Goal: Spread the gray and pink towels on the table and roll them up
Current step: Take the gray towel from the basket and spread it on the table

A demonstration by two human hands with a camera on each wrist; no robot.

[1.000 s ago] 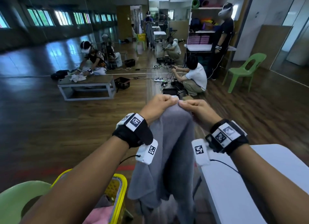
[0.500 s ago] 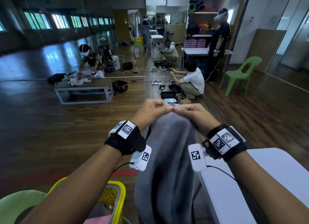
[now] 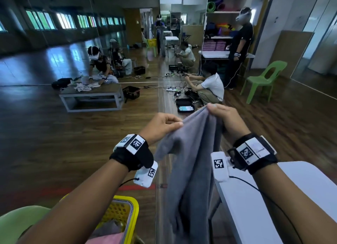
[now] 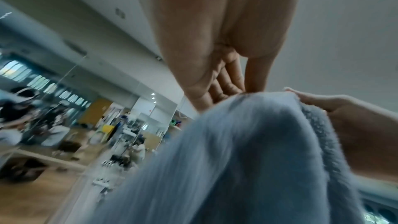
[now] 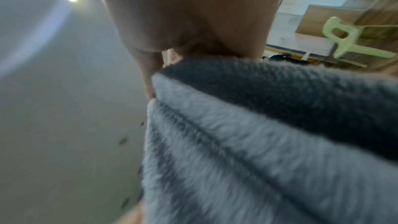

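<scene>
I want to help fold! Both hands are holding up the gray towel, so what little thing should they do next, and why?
Probably slide the hands apart along the top edge. The left hand and right hand pinch the gray towel close together, so it hangs bunched in folds beside the white table. Opening it wide would likely let it lie flat there.

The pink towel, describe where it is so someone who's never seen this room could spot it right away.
Start at the white table on the right, then look left past the hanging gray towel held up by both hands. At the bottom edge sits a yellow basket beside a green chair. The pink towel lies inside it, the only pink cloth there, next to a gray one.
</scene>
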